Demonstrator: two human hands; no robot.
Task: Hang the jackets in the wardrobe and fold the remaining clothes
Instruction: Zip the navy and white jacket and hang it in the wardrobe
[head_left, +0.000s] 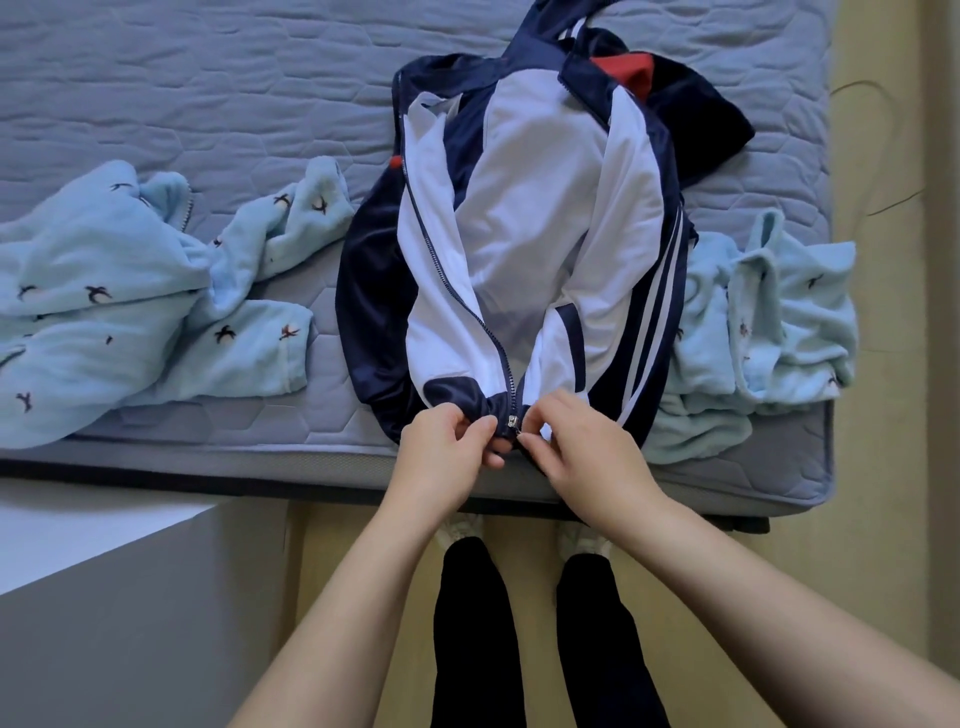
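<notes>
Jacket (524, 223) lies open on the mattress (208, 93), hem at my fingertips; my left hand (441, 441) pinches the hem, my right hand (576, 441) pinches the zipper (513, 422).

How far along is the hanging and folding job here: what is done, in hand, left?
Done: nothing visibly hung or folded. In hand: the left hand and right hand pinch the navy-and-white jacket at its hem, by the zip slider; it lies unzipped on the bed. Left: the left fleece and right fleece lie crumpled.
</notes>
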